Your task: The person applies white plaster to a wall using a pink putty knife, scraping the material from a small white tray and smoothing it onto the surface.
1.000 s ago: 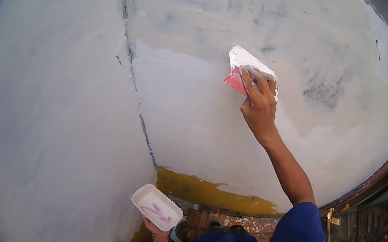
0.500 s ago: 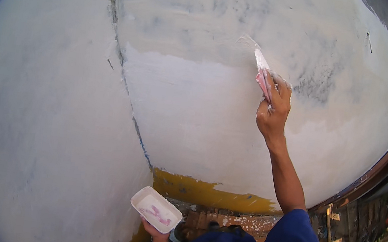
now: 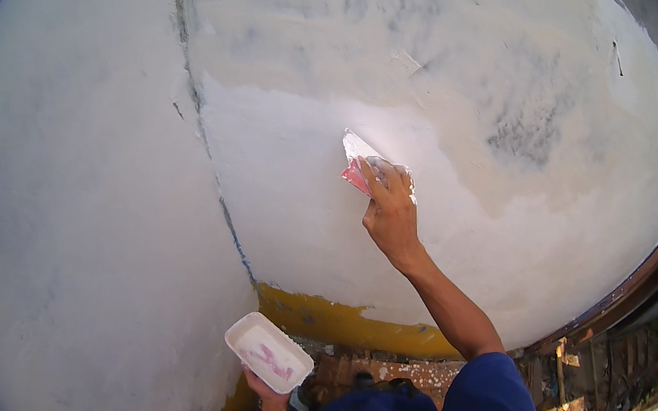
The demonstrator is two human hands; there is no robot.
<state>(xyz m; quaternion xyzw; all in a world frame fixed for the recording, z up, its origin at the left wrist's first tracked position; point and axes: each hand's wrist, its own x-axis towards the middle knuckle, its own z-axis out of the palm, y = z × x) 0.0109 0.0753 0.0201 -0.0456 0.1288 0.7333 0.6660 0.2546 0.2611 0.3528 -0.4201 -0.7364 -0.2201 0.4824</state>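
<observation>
My right hand point(image 3: 392, 218) is closed around a putty knife point(image 3: 357, 154) with a white-smeared blade and a pink-red part beneath the fingers. The blade lies against the wall point(image 3: 281, 191) ahead, over an area coated smooth white. Putty clings to my fingers. Low in the picture, my left hand point(image 3: 269, 390) grips a white rectangular tub point(image 3: 242, 327) from underneath, tilted so its inside shows. White paste with pink streaks point(image 3: 269, 359) lies in it. How the left fingers wrap the tub is partly hidden.
A rough, cracked corner line point(image 3: 205, 139) parts this wall from the left wall point(image 3: 81, 198). Dark grey patches point(image 3: 526, 132) show higher up. A mustard-yellow band point(image 3: 330, 320) runs along the wall's foot, above a white-spattered, brownish ground point(image 3: 406, 374). Debris point(image 3: 572, 379) and a brown frame edge point(image 3: 653, 269) are at right.
My right hand has swept the putty knife down and left across the wall, leaving a thin ridge mark above. The left hand and tub have barely shifted.
</observation>
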